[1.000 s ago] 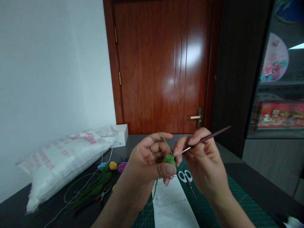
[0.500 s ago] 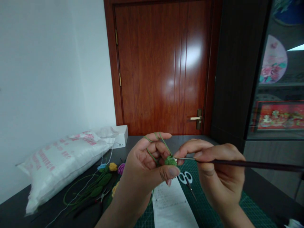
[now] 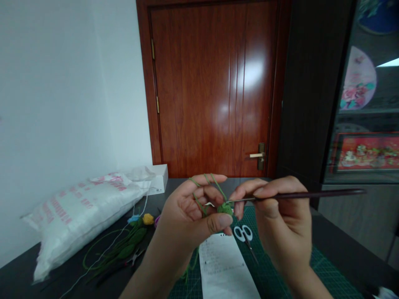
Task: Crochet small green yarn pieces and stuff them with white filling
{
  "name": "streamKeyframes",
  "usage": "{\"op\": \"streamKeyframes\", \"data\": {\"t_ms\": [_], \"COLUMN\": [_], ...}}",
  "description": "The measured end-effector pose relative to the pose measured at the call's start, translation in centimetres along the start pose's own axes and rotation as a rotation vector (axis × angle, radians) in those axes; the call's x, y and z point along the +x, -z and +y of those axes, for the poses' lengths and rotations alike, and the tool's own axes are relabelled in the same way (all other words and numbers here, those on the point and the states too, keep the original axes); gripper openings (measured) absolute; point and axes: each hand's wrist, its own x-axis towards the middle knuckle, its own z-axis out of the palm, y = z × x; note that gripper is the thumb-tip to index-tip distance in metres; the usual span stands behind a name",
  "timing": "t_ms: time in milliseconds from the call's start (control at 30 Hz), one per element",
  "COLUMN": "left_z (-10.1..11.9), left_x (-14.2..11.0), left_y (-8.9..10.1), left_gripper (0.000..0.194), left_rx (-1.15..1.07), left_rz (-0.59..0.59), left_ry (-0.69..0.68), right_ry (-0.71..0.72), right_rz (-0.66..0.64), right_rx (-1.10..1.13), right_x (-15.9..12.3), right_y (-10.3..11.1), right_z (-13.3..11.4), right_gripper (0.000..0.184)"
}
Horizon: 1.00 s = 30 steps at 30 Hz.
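My left hand (image 3: 193,216) pinches a small green crocheted piece (image 3: 224,208) between thumb and fingers, with green yarn (image 3: 215,185) looped over the index finger. My right hand (image 3: 280,216) grips a dark crochet hook (image 3: 299,195) between thumb and fingers. The hook lies nearly level, its metal tip in the green piece. Both hands are raised above a green cutting mat (image 3: 274,270).
A white paper sheet (image 3: 224,270) and white-handled scissors (image 3: 245,234) lie on the mat. Crocheted flowers with green stems (image 3: 131,236), pliers (image 3: 132,259) and a large white plastic bag (image 3: 81,211) sit to the left. A white box (image 3: 158,176) and a wooden door (image 3: 215,87) stand behind.
My right hand swung the hook's handle from pointing up-right to nearly level and worked its tip into the green piece. My left hand kept its grip almost in place.
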Motion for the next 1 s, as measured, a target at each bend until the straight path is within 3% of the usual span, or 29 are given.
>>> {"op": "streamKeyframes", "data": {"t_ms": [200, 600, 1000], "left_z": [-0.3, -0.2, -0.5], "left_x": [0.4, 0.8, 0.1], "left_y": [0.1, 0.0, -0.4], "left_gripper": [0.053, 0.038, 0.038], "left_rx": [-0.001, 0.005, 0.028], "left_rz": [0.028, 0.065, 0.066], "left_ry": [0.057, 0.032, -0.002], "right_ry": [-0.213, -0.040, -0.119], "right_rz": [0.036, 0.021, 0.002], "right_rx": [0.199, 0.001, 0.210], "right_x": [-0.2, -0.4, -0.1], "right_y": [-1.0, -0.3, 0.3], "right_z": [0.3, 0.6, 1.0], "right_gripper": [0.008, 0.006, 0.004]}}
